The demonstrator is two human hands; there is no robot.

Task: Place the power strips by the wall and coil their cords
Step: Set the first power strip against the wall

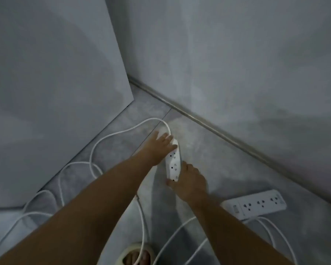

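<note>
A white power strip (172, 162) lies lengthwise in the middle of the grey floor, a short way from the wall (237, 64). My left hand (160, 147) grips its far end, where the cord comes out. At its near end my right hand (189, 183) holds it from the right side. Its white cord (111, 133) loops away to the left over the floor. A second white power strip (256, 204) lies flat at the right, close to the wall's base, with its own cord (275, 234) trailing toward me.
A grey panel (55, 92) leans or stands at the left, meeting the wall in a corner. A baseboard (208, 125) runs along the wall's foot. Loose cord loops (36, 213) cover the floor at lower left. My foot in a sandal (136, 255) is at the bottom.
</note>
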